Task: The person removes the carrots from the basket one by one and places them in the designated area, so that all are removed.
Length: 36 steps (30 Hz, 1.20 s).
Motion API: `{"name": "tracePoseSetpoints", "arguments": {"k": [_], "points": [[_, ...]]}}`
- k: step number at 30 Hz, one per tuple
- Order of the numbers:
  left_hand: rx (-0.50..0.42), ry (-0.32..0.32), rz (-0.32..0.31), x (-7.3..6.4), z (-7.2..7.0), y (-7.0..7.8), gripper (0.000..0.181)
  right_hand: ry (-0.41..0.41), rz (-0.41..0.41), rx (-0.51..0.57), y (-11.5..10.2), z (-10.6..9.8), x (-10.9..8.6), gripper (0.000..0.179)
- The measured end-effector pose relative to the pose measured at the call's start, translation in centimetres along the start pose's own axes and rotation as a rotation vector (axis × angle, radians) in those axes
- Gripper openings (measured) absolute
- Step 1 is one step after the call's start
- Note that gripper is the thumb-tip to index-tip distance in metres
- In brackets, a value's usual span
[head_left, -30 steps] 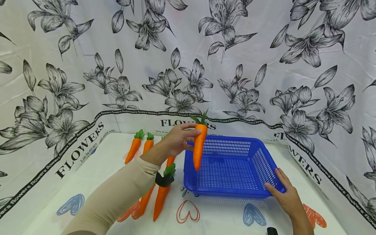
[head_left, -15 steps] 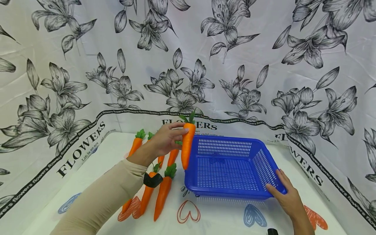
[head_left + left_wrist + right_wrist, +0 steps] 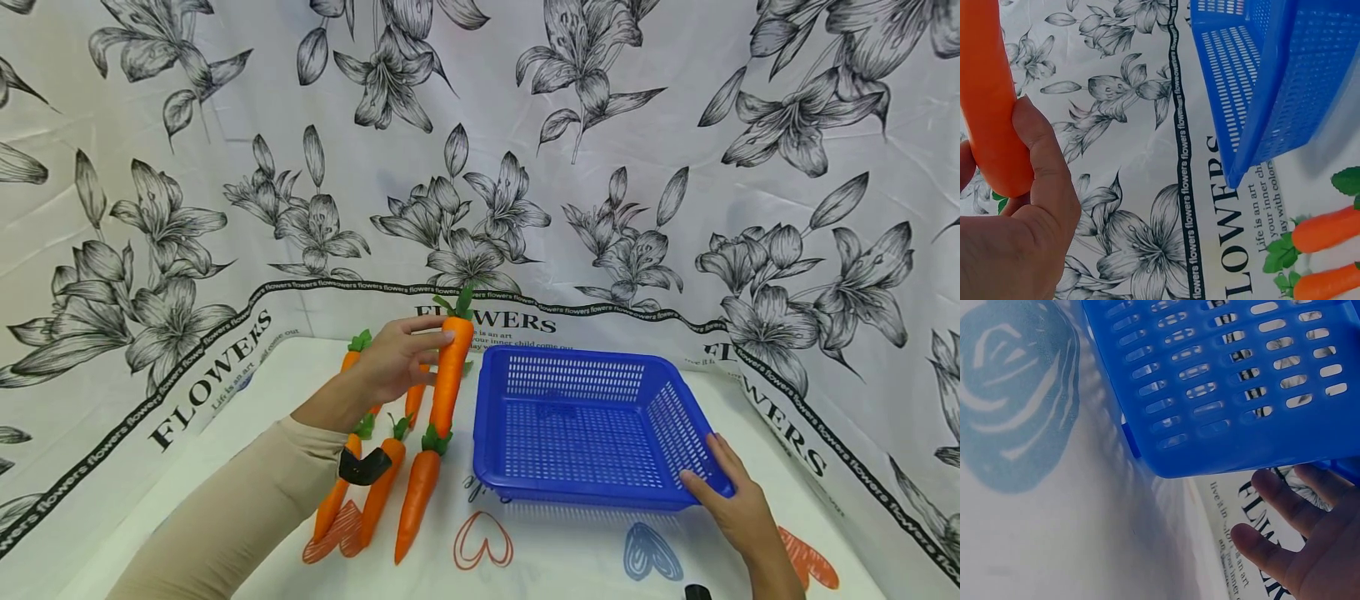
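My left hand (image 3: 393, 364) holds an orange carrot (image 3: 452, 367) with green leaves by its upper part, leaves up and tip down. This carrot stands left of the blue plastic basket (image 3: 577, 492), and its tip overlaps the leaves of a front carrot (image 3: 416, 504) in the head view. In the left wrist view, thumb and fingers wrap the thick carrot body (image 3: 991, 94). My right hand (image 3: 731, 496) grips the basket's near right corner, thumb over the rim. Seen from the right wrist, its fingertips (image 3: 1266, 482) lie along the basket's outer side.
Several more carrots lie on the white table left of the basket, among them a second front carrot (image 3: 384, 492), a leftmost carrot (image 3: 330, 510) and a back carrot (image 3: 350, 360). A flower-printed cloth (image 3: 480, 208) hangs behind. A small black object (image 3: 697, 592) shows at the bottom edge.
My left hand has moved left with the carrot, from over the basket's left side to above the lying carrots. The right hand and basket have stayed in place.
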<state>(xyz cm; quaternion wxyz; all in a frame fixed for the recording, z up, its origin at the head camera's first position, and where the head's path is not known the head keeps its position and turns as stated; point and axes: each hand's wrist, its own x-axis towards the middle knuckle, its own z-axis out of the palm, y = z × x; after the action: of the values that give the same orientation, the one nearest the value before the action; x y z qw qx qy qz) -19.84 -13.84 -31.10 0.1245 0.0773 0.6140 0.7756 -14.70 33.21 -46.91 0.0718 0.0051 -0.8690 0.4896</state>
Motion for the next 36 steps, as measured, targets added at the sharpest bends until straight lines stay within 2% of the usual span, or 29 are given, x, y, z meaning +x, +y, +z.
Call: {"name": "tracePoseSetpoints", "arguments": {"k": [9,20,28,36], "points": [[0.025,0.046,-0.013,-1.1,-1.8,-0.3,0.060,0.002,0.019,-0.023,0.0,0.0,0.0,0.084],[0.049,0.060,-0.008,-2.6,-4.0,-0.7,0.064,0.000,0.018,-0.025,-0.1,0.0,0.0,0.084],[0.098,0.098,-0.018,-3.5,-5.7,-1.1,0.066,0.002,0.020,-0.026,-0.4,-0.1,0.0,0.084],[0.092,0.113,-0.011,-4.2,-7.3,-1.7,0.065,0.003,0.006,-0.029,-0.1,0.0,-0.1,0.084]]}}
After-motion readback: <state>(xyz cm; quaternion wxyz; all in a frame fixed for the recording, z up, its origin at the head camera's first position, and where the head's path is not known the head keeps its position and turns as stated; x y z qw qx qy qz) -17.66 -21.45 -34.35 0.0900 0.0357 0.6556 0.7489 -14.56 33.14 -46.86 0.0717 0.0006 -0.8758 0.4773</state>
